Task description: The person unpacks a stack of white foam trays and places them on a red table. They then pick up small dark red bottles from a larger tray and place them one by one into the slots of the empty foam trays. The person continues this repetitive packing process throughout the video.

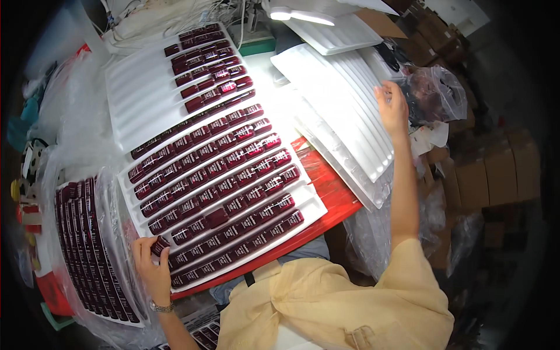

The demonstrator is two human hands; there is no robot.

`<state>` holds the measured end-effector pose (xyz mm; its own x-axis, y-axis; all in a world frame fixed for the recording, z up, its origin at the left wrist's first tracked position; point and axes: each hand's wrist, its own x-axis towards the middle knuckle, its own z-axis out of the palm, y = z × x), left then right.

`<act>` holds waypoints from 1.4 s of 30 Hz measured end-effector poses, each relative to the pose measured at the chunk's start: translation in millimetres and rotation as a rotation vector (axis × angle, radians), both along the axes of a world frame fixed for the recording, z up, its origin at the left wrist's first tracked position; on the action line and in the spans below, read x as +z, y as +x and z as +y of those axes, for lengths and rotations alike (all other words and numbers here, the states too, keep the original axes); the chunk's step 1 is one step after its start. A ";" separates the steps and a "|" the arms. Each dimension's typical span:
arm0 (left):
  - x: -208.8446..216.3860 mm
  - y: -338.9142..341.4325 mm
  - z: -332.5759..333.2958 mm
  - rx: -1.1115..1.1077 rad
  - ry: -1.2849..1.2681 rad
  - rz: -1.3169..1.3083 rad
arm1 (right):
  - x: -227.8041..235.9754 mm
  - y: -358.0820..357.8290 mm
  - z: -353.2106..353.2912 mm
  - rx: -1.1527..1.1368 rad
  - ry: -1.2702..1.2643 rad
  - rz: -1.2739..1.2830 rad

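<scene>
A white grooved tray [310, 205] lies before me, its rows full of small dark red rectangular pieces [233, 163]. My left hand [150, 265], with a wristwatch, rests at the tray's near left corner and pinches one dark red piece [160, 245]. My right hand [392, 108] reaches out to the right, fingers spread, touching the edge of a stack of bare white grooved trays [344, 111]. A second tray [140, 99] farther back is partly filled with dark red pieces at its right side.
A bag-wrapped tray of dark red pieces [87, 251] sits at my left. The red table edge [332, 198] shows under the trays. Clear plastic bags [434, 93] and cardboard boxes [501, 169] crowd the right. A lit lamp [297, 16] hangs at the back.
</scene>
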<state>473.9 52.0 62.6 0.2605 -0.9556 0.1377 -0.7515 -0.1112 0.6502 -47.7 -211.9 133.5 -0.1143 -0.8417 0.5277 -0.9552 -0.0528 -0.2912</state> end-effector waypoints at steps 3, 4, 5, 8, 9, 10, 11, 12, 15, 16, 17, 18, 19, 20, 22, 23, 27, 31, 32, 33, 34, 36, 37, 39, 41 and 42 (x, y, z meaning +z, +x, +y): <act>-1.6 -3.0 -3.6 -0.066 0.024 0.010 | -62.1 -108.9 -49.2 -0.117 0.176 0.096; -0.6 -3.3 -1.8 -0.073 0.042 0.019 | -68.9 -118.3 -57.4 -0.112 0.261 0.055; 1.1 -4.5 -0.7 -0.076 0.065 0.021 | -70.5 -111.8 -60.6 -0.122 0.292 0.062; 2.1 -14.1 -0.4 -0.021 0.066 -0.008 | -60.9 -84.8 -58.9 -0.117 0.312 0.144; 2.7 -14.0 1.0 -0.028 0.072 -0.018 | -59.5 -79.9 -57.9 -0.082 0.272 0.210; 3.2 -13.6 2.4 -0.032 0.079 -0.027 | -56.5 -76.3 -57.8 -0.044 0.231 0.274; 4.5 -12.0 6.2 -0.029 0.087 -0.039 | -52.3 -72.0 -60.4 -0.047 0.212 0.253; 8.0 -16.9 6.7 0.035 0.051 -0.097 | -51.2 -70.0 -59.9 -0.050 0.203 0.227; 14.4 -31.8 -4.9 0.107 -0.112 -0.221 | -39.9 -72.8 -56.2 -0.099 0.267 0.143; 20.4 -44.2 -12.4 0.077 -0.179 -0.222 | -43.6 -81.3 -56.9 -0.097 0.258 0.135; 26.0 -64.0 -20.4 0.053 -0.254 -0.217 | -43.3 -90.1 -61.2 -0.091 0.240 0.134; 24.7 -81.1 -28.2 -0.043 -0.278 -0.151 | -45.3 -97.0 -64.4 -0.090 0.222 0.133; 21.4 -101.7 -38.3 -0.148 -0.305 -0.079 | -48.5 -106.9 -65.8 -0.055 0.149 0.120; 19.0 -123.8 -44.9 -0.255 -0.273 -0.007 | -51.5 -109.8 -69.6 -0.010 0.071 0.106; 12.8 -164.7 -56.7 -0.410 -0.233 0.053 | -52.2 -102.5 -71.6 0.062 -0.025 0.028; 8.1 -180.4 -62.2 -0.459 -0.227 0.042 | -44.2 -84.7 -67.1 0.089 -0.043 -0.033; -3.8 -211.6 -76.8 -0.468 -0.164 -0.174 | -20.0 -48.2 -40.0 0.152 0.006 -0.096; 0.8 -204.7 -77.4 -0.433 -0.139 0.041 | 12.3 -6.8 1.8 0.209 0.073 -0.245; -0.2 -204.2 -76.4 -0.410 -0.149 0.214 | 22.3 21.4 27.1 0.300 0.060 -0.451; -1.1 -204.9 -73.9 -0.394 -0.154 0.393 | 26.9 49.5 56.7 0.452 0.069 -0.646; 2.9 -207.4 -70.2 -0.404 -0.057 0.580 | 30.0 79.4 85.7 0.605 0.074 -0.836; 9.6 -221.2 -65.0 -0.421 -0.017 0.901 | 1.5 127.3 128.8 0.700 0.157 -1.164; 8.6 -229.0 -64.9 -0.428 -0.061 0.965 | -14.6 147.7 145.8 0.702 0.178 -1.274; 3.7 -238.0 -65.4 -0.400 -0.151 1.028 | -37.3 169.8 161.4 0.641 0.173 -1.266; -2.0 -236.9 -63.4 -0.266 -0.151 1.043 | -39.8 176.8 176.2 0.567 0.247 -1.281; -3.8 -236.4 -62.6 -0.201 -0.151 1.053 | -46.0 167.3 175.3 0.675 0.161 -0.941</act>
